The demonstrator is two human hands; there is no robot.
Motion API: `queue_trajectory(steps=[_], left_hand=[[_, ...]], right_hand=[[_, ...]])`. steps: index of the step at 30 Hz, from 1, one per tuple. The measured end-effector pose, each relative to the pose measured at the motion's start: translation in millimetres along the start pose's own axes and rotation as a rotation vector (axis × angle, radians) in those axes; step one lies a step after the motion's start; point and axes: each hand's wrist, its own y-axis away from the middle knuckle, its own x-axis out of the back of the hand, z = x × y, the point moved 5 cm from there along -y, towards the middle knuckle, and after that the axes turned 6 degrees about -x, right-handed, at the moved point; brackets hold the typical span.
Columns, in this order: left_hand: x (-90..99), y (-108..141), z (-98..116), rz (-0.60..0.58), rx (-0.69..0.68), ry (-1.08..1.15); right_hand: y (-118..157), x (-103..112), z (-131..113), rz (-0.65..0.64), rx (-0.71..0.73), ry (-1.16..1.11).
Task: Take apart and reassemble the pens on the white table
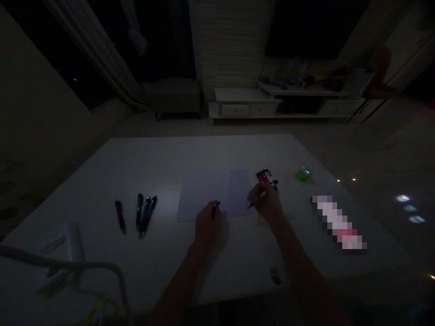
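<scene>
A white sheet of paper (pixel 204 190) lies on the table, its right part covered in rows of small handwriting. My right hand (pixel 267 201) is closed around a pen (pixel 250 206), whose tip points down and left at the written part. At the sheet's lower edge rests my left hand (pixel 206 224), its fingers closed on a small dark pen-like object (pixel 214 210); the dim light hides its exact kind. Just beyond my right hand lie several red and dark pens (pixel 263 176), partly covered by it.
Several dark pens (pixel 146 215) and a purple pen (pixel 120 216) lie on the white table (pixel 204 151) at left. A green container (pixel 303 174) and a pixelated long object (pixel 338 222) are at right. A cable (pixel 98 266) crosses the front left; a small item (pixel 275 275) lies near the front edge.
</scene>
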Motion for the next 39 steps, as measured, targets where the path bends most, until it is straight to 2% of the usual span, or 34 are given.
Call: queue_trajectory(steps=[4, 8, 11, 15, 21, 33, 39], left_hand=[[-3.5, 0.1, -4.1, -0.027, 0.031, 0.006], [-5.8, 0.6, -2.9, -0.051, 0.003, -0.003], [-7.0, 0.5, -2.2, -0.055, -0.008, -0.027], [-8.9, -0.3, -1.1, -0.058, -0.016, -0.060], [-11.4, -0.6, 0.1, -0.103, 0.010, -0.084], [-12.7, -1.1, 3.3, -0.167, 0.059, -0.116], [-14.7, 0.1, -0.2, -0.167, 0.044, -0.118]], right_hand=[[-30.7, -21.3, 3.2, -0.032, -0.062, 0.267], [-55.3, -36.6, 10.7, -0.031, 0.054, 0.473], [-64.0, -38.7, 27.0, -0.019, 0.098, 0.541], [-68.3, -30.8, 43.3, 0.117, 0.132, 0.655], [-74.1, -27.3, 47.5, 0.232, 0.133, 0.735], [-76.4, -28.4, 53.8, 0.198, 0.138, 0.802], [-76.6, -19.6, 47.2, 0.269, 0.198, 0.643]])
